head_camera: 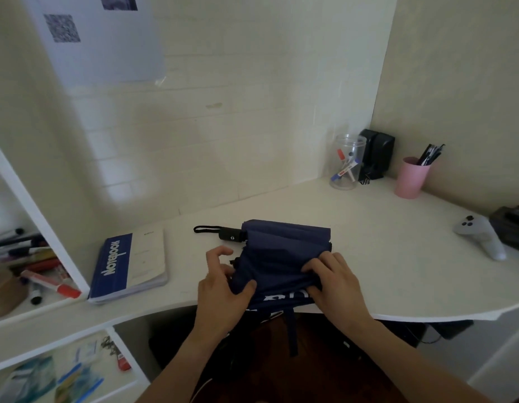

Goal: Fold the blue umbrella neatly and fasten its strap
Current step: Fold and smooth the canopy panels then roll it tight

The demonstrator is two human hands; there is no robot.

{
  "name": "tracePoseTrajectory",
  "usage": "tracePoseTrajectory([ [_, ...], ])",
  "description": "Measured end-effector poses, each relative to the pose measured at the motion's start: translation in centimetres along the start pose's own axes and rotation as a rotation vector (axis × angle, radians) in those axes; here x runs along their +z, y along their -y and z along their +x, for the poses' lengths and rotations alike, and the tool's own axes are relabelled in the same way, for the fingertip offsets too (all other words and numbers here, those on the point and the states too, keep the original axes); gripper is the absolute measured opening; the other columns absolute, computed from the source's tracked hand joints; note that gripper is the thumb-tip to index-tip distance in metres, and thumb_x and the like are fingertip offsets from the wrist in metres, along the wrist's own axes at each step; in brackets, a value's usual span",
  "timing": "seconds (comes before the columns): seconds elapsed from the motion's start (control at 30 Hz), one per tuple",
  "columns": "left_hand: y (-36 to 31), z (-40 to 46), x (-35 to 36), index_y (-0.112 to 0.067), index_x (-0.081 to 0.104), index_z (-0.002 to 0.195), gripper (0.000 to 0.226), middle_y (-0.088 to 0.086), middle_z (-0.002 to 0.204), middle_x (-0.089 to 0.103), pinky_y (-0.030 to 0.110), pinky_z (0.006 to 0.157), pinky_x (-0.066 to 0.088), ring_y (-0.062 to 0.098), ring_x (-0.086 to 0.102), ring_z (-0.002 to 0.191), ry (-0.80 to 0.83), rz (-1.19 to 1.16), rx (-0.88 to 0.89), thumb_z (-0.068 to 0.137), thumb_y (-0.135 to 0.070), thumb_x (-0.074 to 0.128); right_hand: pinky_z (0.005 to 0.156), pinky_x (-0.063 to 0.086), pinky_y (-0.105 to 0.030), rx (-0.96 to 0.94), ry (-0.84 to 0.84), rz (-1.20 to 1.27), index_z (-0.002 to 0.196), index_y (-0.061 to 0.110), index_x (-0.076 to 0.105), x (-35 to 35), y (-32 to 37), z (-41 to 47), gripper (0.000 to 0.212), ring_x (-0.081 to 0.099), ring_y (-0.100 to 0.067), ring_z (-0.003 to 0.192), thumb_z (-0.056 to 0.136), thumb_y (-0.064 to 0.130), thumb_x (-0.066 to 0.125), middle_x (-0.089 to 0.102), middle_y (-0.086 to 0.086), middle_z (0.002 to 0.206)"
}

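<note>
The collapsed blue umbrella (284, 251) lies on the white desk (397, 274), its loose navy canopy spread toward the front edge. Its black handle (232, 234) with a wrist loop points left. The blue strap (291, 330) hangs unfastened over the desk's front edge. My left hand (223, 289) holds the canopy's left side with the thumb pressed on the fabric and the other fingers curled. My right hand (335, 282) pinches a bunch of fabric folds on the right side.
A blue and white notebook (130, 266) lies left of the umbrella. At the back right stand a clear jar of markers (346, 162), a black device (376, 154) and a pink pen cup (411, 177). A white controller (482, 235) lies far right. Shelves with markers (40, 271) are left.
</note>
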State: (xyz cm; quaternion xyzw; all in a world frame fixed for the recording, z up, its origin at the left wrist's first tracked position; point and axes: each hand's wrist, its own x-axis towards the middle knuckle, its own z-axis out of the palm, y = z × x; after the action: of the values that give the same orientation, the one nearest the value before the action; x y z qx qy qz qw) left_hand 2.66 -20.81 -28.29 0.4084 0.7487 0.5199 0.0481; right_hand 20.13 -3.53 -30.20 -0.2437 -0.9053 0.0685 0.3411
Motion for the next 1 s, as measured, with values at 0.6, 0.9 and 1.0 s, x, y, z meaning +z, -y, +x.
tracePoseTrajectory([
  [0.6,-0.6,1.1,2.2,-0.026,0.064,0.113,0.033,-0.002,0.092,0.067,0.025,0.069,0.052,0.019,0.064,0.08,0.064,-0.141,-0.207,0.086,-0.014,0.08,0.078,0.049,-0.015,0.095,0.04,0.192,0.079,0.025,0.075,-2.5,-0.2,-1.1,0.012,0.06,-0.001,0.093,0.084,0.035,0.078,0.053,0.011,0.113],
  [0.9,-0.1,2.0,1.9,-0.014,0.06,0.083,0.013,0.004,0.084,0.071,0.032,0.074,0.058,0.023,0.07,0.083,0.082,-0.109,-0.196,0.092,-0.01,0.069,0.069,0.047,-0.017,0.484,0.059,0.602,0.126,0.03,0.043,-1.7,0.5,0.3,0.072,0.061,-0.007,0.083,0.073,0.009,0.087,0.066,0.01,0.1],
  [1.0,-0.2,2.4,1.8,-0.032,0.065,0.1,0.007,-0.01,0.099,0.074,0.042,0.086,0.058,0.012,0.069,0.094,0.098,-0.065,-0.208,0.099,-0.025,0.063,0.071,0.051,-0.026,0.527,0.049,0.711,0.109,0.023,0.064,-1.5,0.1,1.0,0.05,0.063,-0.015,0.083,0.071,0.001,0.087,0.069,0.003,0.097],
])
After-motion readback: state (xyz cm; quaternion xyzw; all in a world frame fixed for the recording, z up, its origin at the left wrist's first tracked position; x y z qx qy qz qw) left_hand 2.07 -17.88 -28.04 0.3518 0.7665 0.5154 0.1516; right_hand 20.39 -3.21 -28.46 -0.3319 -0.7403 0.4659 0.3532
